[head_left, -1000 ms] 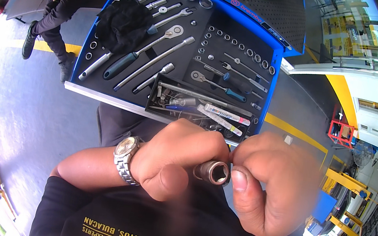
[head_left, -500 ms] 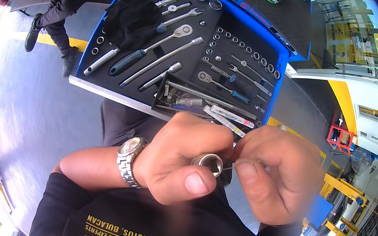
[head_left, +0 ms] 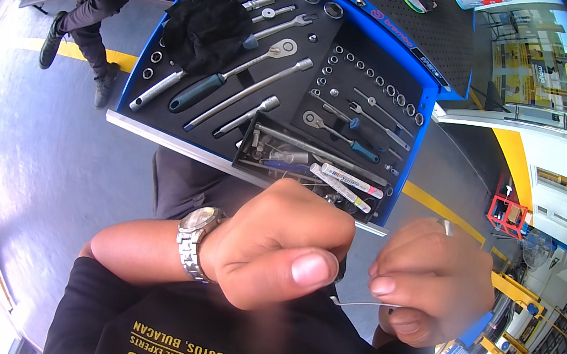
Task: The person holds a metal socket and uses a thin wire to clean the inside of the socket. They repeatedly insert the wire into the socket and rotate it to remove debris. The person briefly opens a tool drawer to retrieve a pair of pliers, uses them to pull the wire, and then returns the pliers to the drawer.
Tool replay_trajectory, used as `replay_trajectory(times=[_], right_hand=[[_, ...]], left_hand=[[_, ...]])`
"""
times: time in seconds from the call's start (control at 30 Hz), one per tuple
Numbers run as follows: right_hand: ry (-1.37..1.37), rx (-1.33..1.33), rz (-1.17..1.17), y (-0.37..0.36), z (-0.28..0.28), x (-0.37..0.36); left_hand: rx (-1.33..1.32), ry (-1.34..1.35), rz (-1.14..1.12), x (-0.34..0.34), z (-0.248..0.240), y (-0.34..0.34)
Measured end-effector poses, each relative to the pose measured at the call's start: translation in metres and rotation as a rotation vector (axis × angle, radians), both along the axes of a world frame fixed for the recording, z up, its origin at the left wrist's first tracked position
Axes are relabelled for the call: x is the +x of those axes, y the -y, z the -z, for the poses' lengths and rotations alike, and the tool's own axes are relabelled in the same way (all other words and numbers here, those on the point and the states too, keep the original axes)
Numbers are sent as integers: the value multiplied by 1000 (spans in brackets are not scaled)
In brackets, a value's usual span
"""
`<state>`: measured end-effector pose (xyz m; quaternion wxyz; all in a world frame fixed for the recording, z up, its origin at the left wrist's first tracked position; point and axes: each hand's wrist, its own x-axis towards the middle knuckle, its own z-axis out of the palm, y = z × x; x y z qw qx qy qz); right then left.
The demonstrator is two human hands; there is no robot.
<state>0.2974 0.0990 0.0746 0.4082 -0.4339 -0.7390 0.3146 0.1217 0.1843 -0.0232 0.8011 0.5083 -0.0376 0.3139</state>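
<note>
My left hand (head_left: 274,247), with a steel watch (head_left: 198,230) on its wrist, is closed in front of my chest, thumb pressed against the curled fingers. The metal socket seen in it a moment earlier is hidden by the thumb and fingers. Just to the right, a little apart, my right hand (head_left: 431,279) pinches a thin metal wire (head_left: 361,304). The wire's small bent tip points toward the left thumb. A ring shows on one right finger, and that hand is partly blurred.
Beyond my hands is an open blue tool drawer (head_left: 150,132) with sockets, ratchets (head_left: 282,49) and extension bars in dark foam. A black cloth (head_left: 205,34) covers part of it. Marker pens (head_left: 351,180) lie on a black tray (head_left: 250,150). Another person (head_left: 98,9) is at far left.
My right hand has drawn away to the right and down, bringing the wire off the socket. The left hand has rolled, so the socket's open end no longer shows.
</note>
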Motion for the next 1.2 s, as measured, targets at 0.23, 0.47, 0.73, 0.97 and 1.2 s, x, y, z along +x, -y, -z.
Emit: replay_trajectory(times=[0.23,0.47,0.73,0.97,1.2], right_hand=[[-361,-279,258,33,13,-1],[-465,-318,238,42,35,-11],[-30,-165,276,35,31,-7],[221,-233,188,16,13,-3],[221,-108,149,26,14,0]], left_hand=[[80,-116,46,-2,3,-6],[95,-138,167,4,2,-11],[189,-70,156,12,5,-7],[251,-59,139,11,2,-10],[169,-163,179,6,-8,-12]])
